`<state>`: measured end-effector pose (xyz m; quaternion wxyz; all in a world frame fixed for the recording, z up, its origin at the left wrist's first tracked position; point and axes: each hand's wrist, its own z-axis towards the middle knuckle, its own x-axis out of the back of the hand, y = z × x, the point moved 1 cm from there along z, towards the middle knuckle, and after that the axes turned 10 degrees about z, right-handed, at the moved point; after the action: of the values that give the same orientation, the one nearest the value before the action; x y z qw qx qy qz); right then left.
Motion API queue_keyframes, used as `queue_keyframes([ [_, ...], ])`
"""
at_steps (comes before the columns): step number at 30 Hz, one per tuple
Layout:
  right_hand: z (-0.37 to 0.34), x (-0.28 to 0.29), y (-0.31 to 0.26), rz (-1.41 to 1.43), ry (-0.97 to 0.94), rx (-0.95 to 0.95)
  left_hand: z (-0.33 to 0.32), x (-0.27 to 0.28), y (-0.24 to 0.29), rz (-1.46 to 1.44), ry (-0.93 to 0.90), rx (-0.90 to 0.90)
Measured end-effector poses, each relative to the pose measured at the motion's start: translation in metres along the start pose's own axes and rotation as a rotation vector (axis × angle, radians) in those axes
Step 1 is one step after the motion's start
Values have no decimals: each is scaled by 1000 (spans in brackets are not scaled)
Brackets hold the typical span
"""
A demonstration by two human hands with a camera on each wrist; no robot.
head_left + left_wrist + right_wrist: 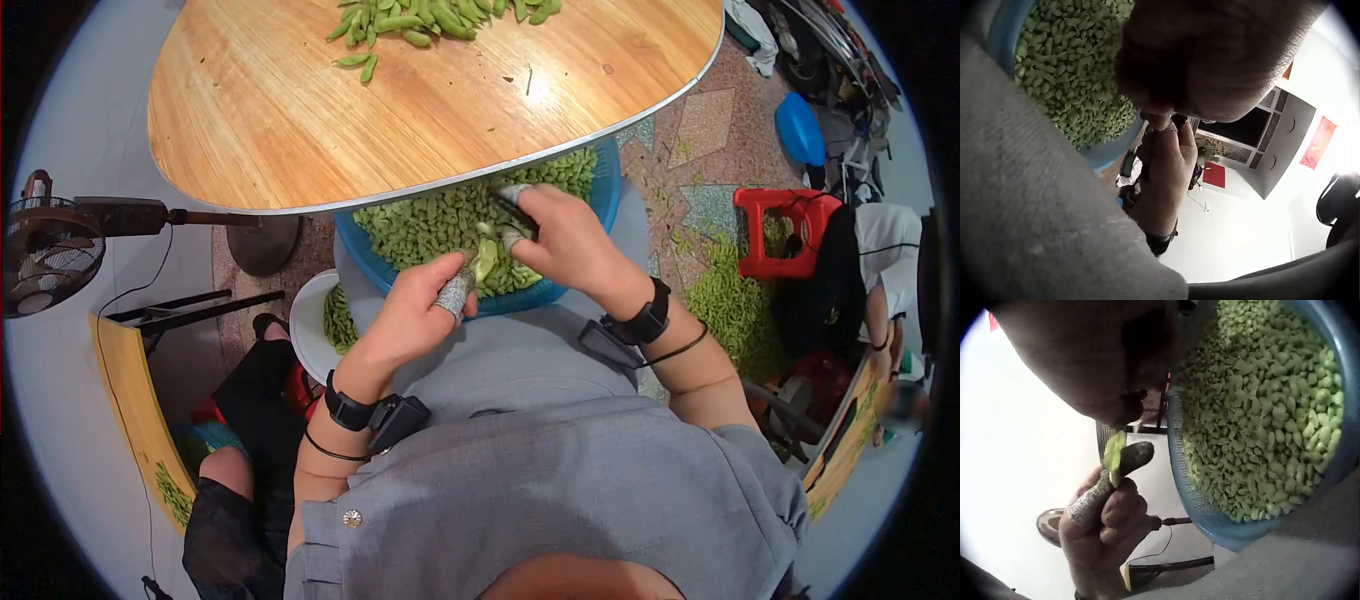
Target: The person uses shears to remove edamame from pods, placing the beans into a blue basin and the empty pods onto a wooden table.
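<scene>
I'm pinching a flat green pod with left fingers, right fingers unclear; beneath, a blue plastic basket is holding green beans.

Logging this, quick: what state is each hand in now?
Left hand: holding a green pod.
Right hand: fingers bent near the pod; cannot tell whether holding anything.

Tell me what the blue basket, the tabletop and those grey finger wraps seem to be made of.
Blue basket: probably plastic, smooth with a slight sheen; its mesh wall looks moulded.
Tabletop: wood or wood-look laminate, glossy, judging by the grain pattern and bright glare.
Grey finger wraps: perhaps cloth or tape, matte; the speckled surface shows little shine, any weave unclear.
</scene>
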<state>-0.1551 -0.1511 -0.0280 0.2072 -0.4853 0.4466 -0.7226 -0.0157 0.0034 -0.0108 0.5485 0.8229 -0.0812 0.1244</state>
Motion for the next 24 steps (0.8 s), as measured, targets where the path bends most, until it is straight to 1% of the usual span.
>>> queue_keyframes([
  [1, 0, 3, 0, -50, 63, -5, 1, 1, -1, 1, 1, 0],
  [2, -1, 3, -4, -49, 62, -6, 2, 2, -2, 34, 5, -2],
  [4, -1, 1, -20, 123, 89, 133, 3, 0, 0, 70, 3, -6],
  [5, -3, -6, -12, 105, 22, 122, 3, -1, 3, 13, -11, 11],
  [6, -3, -8, -6, 103, 25, 121, 3, -2, 5, -43, -23, 28],
  [7, -2, -8, 0, 8, 94, 112, 3, -2, 4, -42, -22, 26],
  [8, -1, -7, 2, -85, 160, 104, 3, -1, 0, -75, 20, 20],
  [9, -3, -2, -2, -119, 216, 59, 3, 0, -3, -108, 63, 16],
  [10, -3, 0, -10, -116, 209, 63, 3, 0, -6, -111, 71, 19],
  [12, -8, 0, -23, 24, 75, 162, 4, -1, -9, -39, 106, -30],
  [13, -10, -6, -20, 22, 27, 178, 4, -1, -7, -37, 108, -31],
  [14, -10, -9, -18, 18, 30, 184, 5, -3, -3, -35, 91, -11],
  [16, -10, -11, -13, -29, -77, 74, 8, -7, 2, -35, 83, -4],
  [18, -11, -10, -14, -14, -104, 74, 9, -12, 2, -119, 48, 78],
  [20, -15, -14, -13, -56, -130, -34, 12, -16, -4, -100, 44, 79],
  [21, -17, -18, -9, -60, -102, -65, 16, -18, -8, -30, 22, 80],
  [22, -19, -19, -8, -69, -100, -57, 18, -19, -10, 41, -1, 79],
  [24, -22, -16, -10, -55, -66, -67, 21, -23, -10, -5, -26, 94],
])
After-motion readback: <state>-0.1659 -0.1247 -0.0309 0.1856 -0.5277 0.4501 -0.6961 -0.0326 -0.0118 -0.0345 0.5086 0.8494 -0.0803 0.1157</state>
